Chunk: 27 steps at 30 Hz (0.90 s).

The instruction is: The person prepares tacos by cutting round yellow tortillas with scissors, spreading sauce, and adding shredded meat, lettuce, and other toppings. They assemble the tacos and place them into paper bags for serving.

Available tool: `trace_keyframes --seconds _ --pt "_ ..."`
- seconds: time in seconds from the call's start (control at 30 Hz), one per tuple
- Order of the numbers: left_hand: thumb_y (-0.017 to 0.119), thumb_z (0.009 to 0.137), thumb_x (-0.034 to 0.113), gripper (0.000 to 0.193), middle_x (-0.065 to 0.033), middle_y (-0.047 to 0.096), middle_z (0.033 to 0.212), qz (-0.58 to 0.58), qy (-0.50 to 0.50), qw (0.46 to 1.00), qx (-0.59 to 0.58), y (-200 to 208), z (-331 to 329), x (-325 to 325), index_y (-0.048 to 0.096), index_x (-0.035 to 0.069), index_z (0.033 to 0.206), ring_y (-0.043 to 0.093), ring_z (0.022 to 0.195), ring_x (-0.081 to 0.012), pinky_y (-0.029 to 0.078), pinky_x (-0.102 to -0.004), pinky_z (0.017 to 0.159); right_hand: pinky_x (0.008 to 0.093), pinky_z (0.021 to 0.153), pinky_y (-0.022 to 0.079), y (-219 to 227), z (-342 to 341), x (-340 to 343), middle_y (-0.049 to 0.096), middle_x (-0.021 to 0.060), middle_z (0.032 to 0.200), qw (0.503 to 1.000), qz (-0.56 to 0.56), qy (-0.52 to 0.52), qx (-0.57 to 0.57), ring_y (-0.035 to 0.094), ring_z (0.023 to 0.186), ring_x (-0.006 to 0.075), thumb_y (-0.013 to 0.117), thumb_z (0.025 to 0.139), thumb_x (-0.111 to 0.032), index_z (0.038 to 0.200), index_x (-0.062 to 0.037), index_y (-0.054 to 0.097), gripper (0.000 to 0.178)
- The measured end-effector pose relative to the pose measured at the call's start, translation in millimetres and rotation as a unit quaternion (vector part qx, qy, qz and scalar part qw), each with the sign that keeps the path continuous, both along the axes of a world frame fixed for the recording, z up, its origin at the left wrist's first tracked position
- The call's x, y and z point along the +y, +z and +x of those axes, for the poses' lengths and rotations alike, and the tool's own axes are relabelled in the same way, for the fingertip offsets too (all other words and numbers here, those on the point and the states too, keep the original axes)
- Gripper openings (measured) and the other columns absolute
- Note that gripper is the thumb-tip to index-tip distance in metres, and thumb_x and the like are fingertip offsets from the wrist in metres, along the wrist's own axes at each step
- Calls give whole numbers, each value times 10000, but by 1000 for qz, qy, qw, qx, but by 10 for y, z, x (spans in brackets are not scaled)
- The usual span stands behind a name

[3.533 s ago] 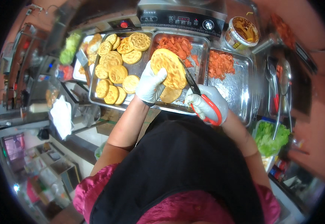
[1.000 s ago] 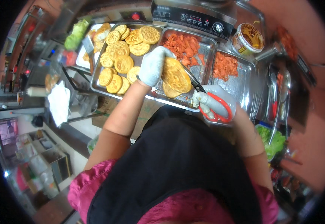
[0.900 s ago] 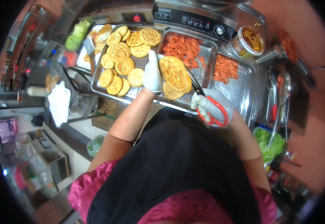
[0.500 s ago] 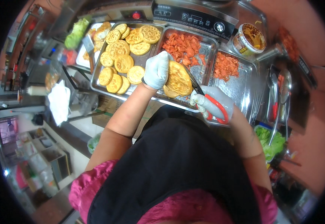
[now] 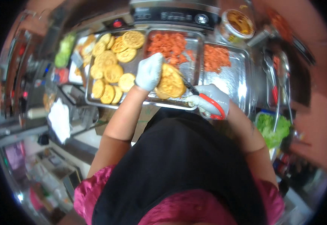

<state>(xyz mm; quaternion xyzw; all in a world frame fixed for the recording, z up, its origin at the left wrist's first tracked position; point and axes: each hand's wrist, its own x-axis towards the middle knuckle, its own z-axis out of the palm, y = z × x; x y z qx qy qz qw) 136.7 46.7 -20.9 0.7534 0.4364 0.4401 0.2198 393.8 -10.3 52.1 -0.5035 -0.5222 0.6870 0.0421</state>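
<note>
Holding a large golden patty point(image 5: 169, 81) steady, my gloved left hand point(image 5: 149, 71) is pressing on its left edge, fingers together and lying along the rim. My gloved right hand point(image 5: 210, 101) is gripping red-handled scissors point(image 5: 202, 98), fingers curled tight through the loops; the dark blades are reaching up to the patty's right edge, though I cannot tell whether they are parted. The patty is sitting in the middle steel tray point(image 5: 192, 71), just below a heap of orange-red chopped food point(image 5: 168, 45). To its left, a tray point(image 5: 92, 100) is carrying many smaller round patties point(image 5: 112, 73). To the right, another tray point(image 5: 238, 80) is holding more orange-red pieces. Green lettuce point(image 5: 273, 128) is lying at the far right, near a round tub point(image 5: 239, 23) by the dark appliance point(image 5: 172, 15).
</note>
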Motion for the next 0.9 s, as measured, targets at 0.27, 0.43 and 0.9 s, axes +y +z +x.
trace_keyframes --seconds 0.27,0.43,0.9 --pt "458 945 725 715 -66 713 924 -441 226 779 -385 -420 51 288 675 55 1068 697 756 -205 597 -337 715 376 825 547 -1111 2159 161 702 179 956 897 272 -192 -291 700 904 278 667 926 -462 1206 23 577 567" --pt "493 928 724 749 -57 702 1117 -477 154 736 -455 -659 66 346 630 66 1259 680 961 -214 568 -343 853 444 963 507 -1683 3183 255 668 227 1219 810 148 -249 -510 638 1145 393 679 865 -305 1387 -107 519 581" --pt "491 957 674 689 -130 735 1047 -573 62 702 -419 -169 1112 382 660 32 1142 732 915 -270 614 -413 832 369 993 488 -942 1603 141 674 167 1178 894 343 -283 -59 643 1127 276 639 971 -275 1356 -90 603 429"
